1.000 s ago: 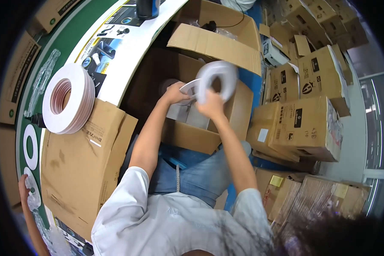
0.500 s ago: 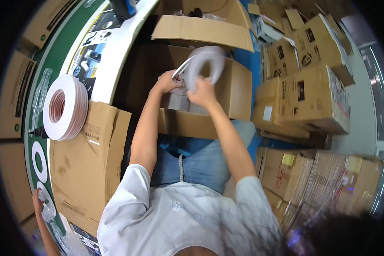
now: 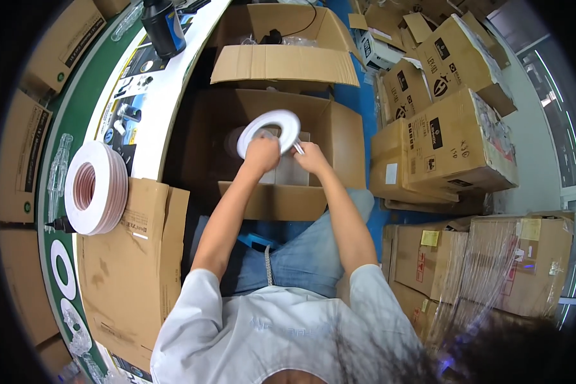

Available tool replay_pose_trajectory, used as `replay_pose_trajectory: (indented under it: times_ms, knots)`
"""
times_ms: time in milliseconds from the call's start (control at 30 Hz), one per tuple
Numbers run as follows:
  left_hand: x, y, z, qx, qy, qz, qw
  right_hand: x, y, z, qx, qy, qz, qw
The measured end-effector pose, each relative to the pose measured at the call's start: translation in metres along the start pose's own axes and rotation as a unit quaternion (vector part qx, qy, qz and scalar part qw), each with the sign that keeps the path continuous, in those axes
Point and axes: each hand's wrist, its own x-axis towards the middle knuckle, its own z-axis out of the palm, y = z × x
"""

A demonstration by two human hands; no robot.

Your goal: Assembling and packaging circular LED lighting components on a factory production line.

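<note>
Above an open cardboard box (image 3: pixel 275 203) at my knees, a flat white ring (image 3: pixel 290 128) is tilted toward me. My left hand (image 3: pixel 262 153) is closed around its near-left part, the fist covering some of the hole. At the ring's right edge my right hand (image 3: pixel 310 159) is closed on a slim, shiny, pale piece (image 3: pixel 297 147); its kind I cannot make out. Inside the box, beneath the hands, lie pale flat pieces (image 3: pixel 292 171), partly hidden by my hands.
Left of me, a stack of white rings (image 3: pixel 86 189) with pinkish edges rests on a folded cardboard sheet (image 3: pixel 121 269). A dark bottle (image 3: pixel 163 29) stands on the white table edge (image 3: pixel 166 96). Another open box (image 3: pixel 285 64) lies beyond mine; stacked cartons (image 3: pixel 461 141) line the right.
The blurred ring on the right is now tilted in front of my left hand. My hands have moved lower and closer to me. The other person's hand at lower left has gone from view.
</note>
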Motion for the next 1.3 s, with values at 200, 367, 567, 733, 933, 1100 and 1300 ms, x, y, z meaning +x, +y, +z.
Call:
replay_pose_trajectory:
  times_ms: [200, 367, 567, 733, 933, 1100, 1300]
  knots:
    - [0.037, 0.034, -0.038, -0.164, 0.212, 0.123, 0.956, -0.004, 0.056, -0.023, 0.019, -0.004, -0.003, 1.0]
    - [0.029, 0.042, -0.041, -0.195, 0.254, 0.069, 0.945, 0.01, 0.058, -0.028, 0.041, 0.023, 0.074, 0.996]
    - [0.029, 0.054, -0.033, -0.128, 0.089, 0.063, 0.986, 0.013, 0.065, -0.024, -0.038, 0.033, 0.095, 0.994]
    - [0.037, 0.037, -0.025, -0.103, 0.091, 0.117, 0.984, 0.026, 0.051, -0.013, 0.109, 0.107, -0.018, 0.988]
    - [0.034, 0.05, -0.043, -0.124, 0.128, 0.107, 0.978, 0.004, 0.033, -0.017, -0.043, 0.244, -0.141, 0.958]
    - [0.037, 0.034, -0.026, -0.349, 0.178, -0.202, 0.897, -0.012, 0.034, -0.046, 0.201, 0.131, -0.011, 0.971]
    - [0.008, -0.002, -0.004, -0.706, 0.136, -0.417, 0.556, -0.033, -0.023, -0.039, 0.379, 0.135, -0.067, 0.913]
